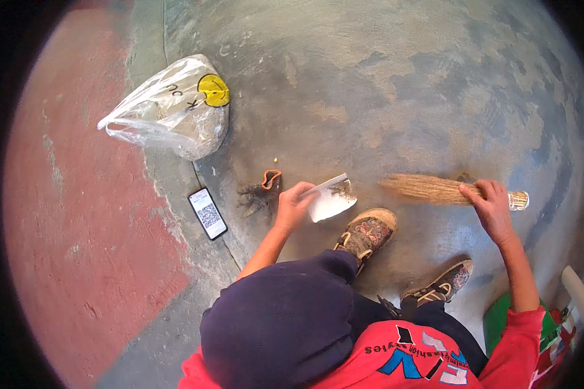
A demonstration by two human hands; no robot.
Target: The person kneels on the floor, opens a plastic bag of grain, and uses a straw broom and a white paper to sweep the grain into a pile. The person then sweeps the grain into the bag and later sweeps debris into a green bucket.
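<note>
My left hand [294,202] grips one edge of a white scoop-like sheet [328,204], which looks like folded card or plastic. Dark dirt and bits of debris [341,188] lie on its far right part. Off to the right, my right hand [489,204] is closed around the handle end of a straw hand broom [428,189]. The broom's bristles point left, towards the white sheet, with a gap between them. Bristle tips look slightly blurred. On the floor just left of my left hand rests a dark, dirty glove [258,197] with an orange cuff edge [271,179].
A knotted plastic bag [175,112] with a yellow smiley stands at the upper left. A phone [208,214] showing a printed-style code lies on the concrete floor [321,116]. My shoes [370,233] are close below the sheet. A green bucket [496,316] stands at the lower right.
</note>
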